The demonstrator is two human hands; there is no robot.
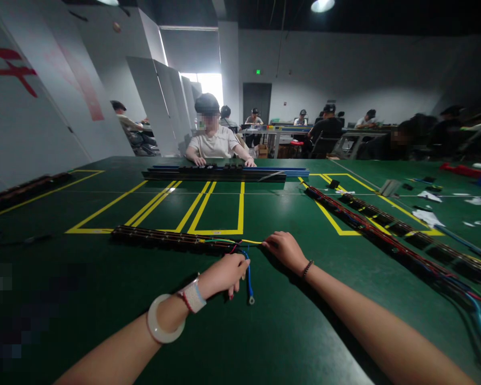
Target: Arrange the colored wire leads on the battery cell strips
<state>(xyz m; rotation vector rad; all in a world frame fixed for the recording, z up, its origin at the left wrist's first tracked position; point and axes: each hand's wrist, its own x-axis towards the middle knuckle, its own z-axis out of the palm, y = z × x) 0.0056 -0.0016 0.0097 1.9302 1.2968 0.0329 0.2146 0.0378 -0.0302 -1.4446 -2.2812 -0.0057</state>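
On the green worktop point(300, 326), just our side of the yellow tape outlines point(240, 214), we have a long dark strip of connectors point(156, 238) lying crosswise, with wires coming out of its right end. Our right hand point(286, 251) (the one with the dark beaded bracelet point(308, 268)) pinches the tip of the yellow wire point(251, 241) between thumb and fingers, and the wire runs from there to the strip. Our left hand point(226, 272) is half curled at the strip's right end, beside the blue cable point(249, 275), whose ring terminal point(251, 301) points towards us; we cannot tell whether its fingers grip a wire. A white bangle point(155, 323) and a pale band point(193, 297) circle our left wrist. To our right we see a long bundle of red and black wires point(353, 220) beside a row of black connectors point(401, 229). Across the worktop, a person in a light shirt point(215, 140) sits with both arms reaching to long dark rails point(224, 175) near the far edge.
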